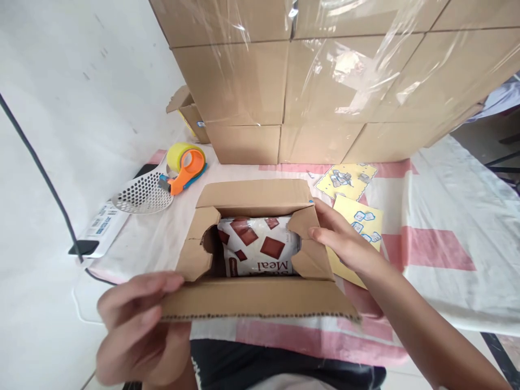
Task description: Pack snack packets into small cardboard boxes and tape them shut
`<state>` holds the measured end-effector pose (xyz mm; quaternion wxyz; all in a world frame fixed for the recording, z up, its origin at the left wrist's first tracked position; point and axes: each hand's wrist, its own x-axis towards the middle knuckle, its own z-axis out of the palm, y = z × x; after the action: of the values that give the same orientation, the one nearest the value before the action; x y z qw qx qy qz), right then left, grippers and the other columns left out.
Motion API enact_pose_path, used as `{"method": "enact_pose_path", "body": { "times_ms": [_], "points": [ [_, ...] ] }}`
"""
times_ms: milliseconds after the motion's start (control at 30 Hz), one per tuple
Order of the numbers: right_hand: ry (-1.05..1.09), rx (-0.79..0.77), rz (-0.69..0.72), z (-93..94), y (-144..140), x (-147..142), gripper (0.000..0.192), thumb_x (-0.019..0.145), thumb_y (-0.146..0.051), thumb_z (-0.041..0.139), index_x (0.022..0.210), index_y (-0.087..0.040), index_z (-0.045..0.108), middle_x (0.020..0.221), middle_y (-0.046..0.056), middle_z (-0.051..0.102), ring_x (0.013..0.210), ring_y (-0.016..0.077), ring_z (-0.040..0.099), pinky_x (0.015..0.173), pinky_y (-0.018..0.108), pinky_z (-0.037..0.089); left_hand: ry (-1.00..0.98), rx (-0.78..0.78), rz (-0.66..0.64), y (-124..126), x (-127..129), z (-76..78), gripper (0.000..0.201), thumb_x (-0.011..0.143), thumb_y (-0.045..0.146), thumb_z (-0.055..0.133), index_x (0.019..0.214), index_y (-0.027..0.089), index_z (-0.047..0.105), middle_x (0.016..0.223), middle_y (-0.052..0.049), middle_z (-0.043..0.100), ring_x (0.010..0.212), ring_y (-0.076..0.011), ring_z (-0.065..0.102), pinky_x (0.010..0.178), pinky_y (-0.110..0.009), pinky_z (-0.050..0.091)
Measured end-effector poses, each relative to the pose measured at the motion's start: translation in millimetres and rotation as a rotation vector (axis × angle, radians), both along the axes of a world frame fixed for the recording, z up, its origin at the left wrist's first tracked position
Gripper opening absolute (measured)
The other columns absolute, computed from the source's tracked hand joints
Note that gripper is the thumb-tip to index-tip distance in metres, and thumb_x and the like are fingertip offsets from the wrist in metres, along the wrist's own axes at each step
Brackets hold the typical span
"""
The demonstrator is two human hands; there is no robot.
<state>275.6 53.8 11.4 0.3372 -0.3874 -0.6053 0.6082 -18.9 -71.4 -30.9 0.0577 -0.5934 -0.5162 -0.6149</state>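
A small cardboard box (260,298) stands in front of me with its flaps spread. Inside lies a white bag (254,260) printed with dark red squares and the word "Meal", upside down to me. My left hand (140,325) pinches the left corner of the near flap between its fingers, slightly blurred. On the other side, my right hand (339,235) grips the right flap near the far corner, thumb on top; its other fingers are partly hidden behind the cardboard.
A shrink-wrapped stack of cartons (244,81) fills the back. Left lie an orange tape dispenser (187,170) with yellow tape and a perforated white paddle (144,192). Yellow sticker sheets (361,216) lie right. A black cable (36,162) hangs along the left wall.
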Motion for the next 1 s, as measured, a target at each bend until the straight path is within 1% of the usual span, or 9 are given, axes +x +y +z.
{"method": "enact_pose_path", "body": {
  "times_ms": [67,233,367,467,600,733,800,900,1000],
  "points": [
    [0.033,0.114,-0.062,3.7,1.0,-5.1,0.045,0.088,-0.027,0.064,0.132,-0.032,0.061,0.135,0.003,0.065,0.124,0.0260,0.061,0.099,0.038,0.054,-0.041,0.013,-0.069,12.7,9.6,14.1,0.074,0.072,0.023,0.077,0.141,0.042,0.059,0.136,-0.004,0.061,0.118,-0.0290,0.064,0.086,-0.045,0.060],
    [0.082,0.323,-0.005,-7.3,0.6,-5.4,0.026,0.097,-0.030,0.058,0.121,-0.035,0.066,0.147,0.002,0.055,0.137,0.0258,0.050,0.109,0.043,0.046,-0.196,-0.318,-0.084,26.5,22.9,28.9,0.085,0.087,0.023,0.071,0.160,0.038,0.032,0.163,-0.007,0.041,0.144,-0.0305,0.049,0.111,-0.048,0.051],
    [0.102,0.372,0.084,-17.5,2.7,2.9,0.033,0.100,-0.052,0.048,0.119,-0.034,0.068,0.154,0.002,0.048,0.146,0.0305,0.039,0.116,0.049,0.038,0.043,-0.323,-0.011,25.6,21.9,31.4,0.067,0.088,0.020,0.072,0.150,0.035,0.051,0.159,-0.005,0.046,0.143,-0.0301,0.050,0.114,-0.047,0.048],
    [0.040,0.353,0.066,-16.9,5.2,3.9,0.027,0.100,-0.041,0.049,0.117,-0.034,0.069,0.151,0.002,0.051,0.143,0.0291,0.043,0.116,0.048,0.037,0.274,-0.256,-0.038,27.3,19.4,34.6,0.052,0.089,0.018,0.068,0.139,0.032,0.063,0.143,-0.005,0.063,0.137,-0.0300,0.055,0.114,-0.051,0.046],
    [-0.002,0.344,0.029,-11.5,4.7,0.3,0.030,0.095,-0.020,0.049,0.112,-0.034,0.069,0.146,0.001,0.056,0.142,0.0272,0.047,0.111,0.046,0.042,0.564,-0.265,-0.047,26.6,16.0,37.8,0.043,0.094,0.029,0.062,0.136,0.033,0.065,0.133,-0.005,0.071,0.135,-0.0320,0.058,0.124,-0.057,0.024],
    [-0.037,0.387,0.023,-9.1,-1.2,1.8,0.025,0.101,-0.036,0.049,0.117,-0.034,0.068,0.153,0.003,0.049,0.147,0.0296,0.041,0.112,0.048,0.043,0.738,-0.287,-0.097,21.6,19.3,40.9,0.053,0.094,0.043,0.062,0.146,0.034,0.057,0.138,-0.005,0.068,0.133,-0.0325,0.060,0.126,-0.055,0.017],
    [-0.036,0.389,0.084,-10.8,-3.8,5.0,0.039,0.099,-0.055,0.053,0.132,-0.036,0.061,0.161,0.004,0.038,0.151,0.0323,0.035,0.114,0.049,0.042,0.784,-0.288,-0.086,20.3,23.7,41.8,0.055,0.093,0.042,0.064,0.146,0.032,0.056,0.140,-0.005,0.068,0.132,-0.0312,0.060,0.125,-0.053,0.021],
    [-0.009,0.434,0.185,-16.8,-3.9,9.0,0.089,0.080,-0.085,0.058,0.153,-0.038,0.039,0.169,0.006,0.022,0.157,0.0364,0.020,0.120,0.051,0.037,0.782,-0.284,-0.043,21.3,29.2,41.4,0.052,0.093,0.038,0.066,0.143,0.031,0.058,0.140,-0.005,0.067,0.131,-0.0291,0.061,0.121,-0.048,0.029],
    [-0.049,0.601,0.211,-23.4,-0.7,9.6,0.113,0.070,-0.084,0.070,0.161,-0.037,0.023,0.170,0.009,0.015,0.159,0.0385,0.009,0.126,0.055,0.025,0.772,-0.283,-0.024,24.7,31.8,41.5,0.044,0.095,0.038,0.064,0.138,0.030,0.061,0.138,-0.005,0.069,0.129,-0.0281,0.062,0.118,-0.046,0.032]
  ]
}}
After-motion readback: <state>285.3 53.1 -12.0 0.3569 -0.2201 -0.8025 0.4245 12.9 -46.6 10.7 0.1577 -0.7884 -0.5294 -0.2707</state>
